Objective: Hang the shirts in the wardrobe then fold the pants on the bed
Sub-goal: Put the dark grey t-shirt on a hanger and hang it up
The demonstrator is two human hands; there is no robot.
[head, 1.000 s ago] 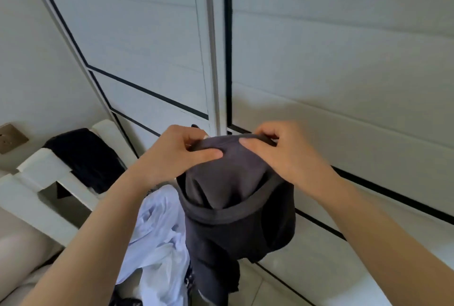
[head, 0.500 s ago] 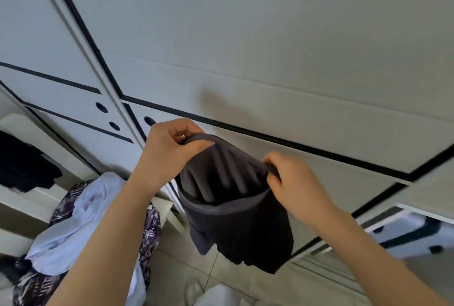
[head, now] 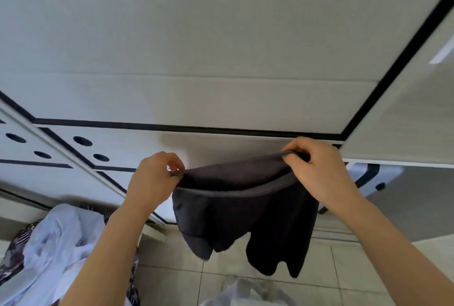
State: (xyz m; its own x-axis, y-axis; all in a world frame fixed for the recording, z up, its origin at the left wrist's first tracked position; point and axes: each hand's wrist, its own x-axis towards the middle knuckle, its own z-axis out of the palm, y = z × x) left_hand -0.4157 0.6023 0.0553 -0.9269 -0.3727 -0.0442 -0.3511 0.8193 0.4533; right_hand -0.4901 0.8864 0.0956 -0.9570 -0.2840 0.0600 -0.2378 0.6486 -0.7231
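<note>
Holding the dark grey pants [head: 235,207] in the air by the waistband, in front of the wardrobe [head: 221,60] and clear of the tiled floor [head: 344,271]. Stretched taut from side to side along the waistband, with the long axis of that edge near level and slightly higher at the right end. Opened toward the camera at the waist. Hanging straight down below the band, with both short legs pointing at the floor and reaching lowest on the right side.

Gripped at the left end by the left hand [head: 157,180], thumb and curled fingers pinching the band, back of the hand toward the camera. Gripped at the right end by the right hand [head: 317,170], fingers curled round the band. Reaching up and forward from the lower edge of the view on bare forearms, well apart.

Fronted by white wardrobe panels with black lines; pierced by round holes [head: 82,141] in the lower left panels. Heaped at lower left: a white garment [head: 56,244] over patterned fabric [head: 12,256]. Standing at right, beyond the right hand: a white case with black trim [head: 373,178]. Blurred at the bottom edge: a pale item [head: 245,291].
</note>
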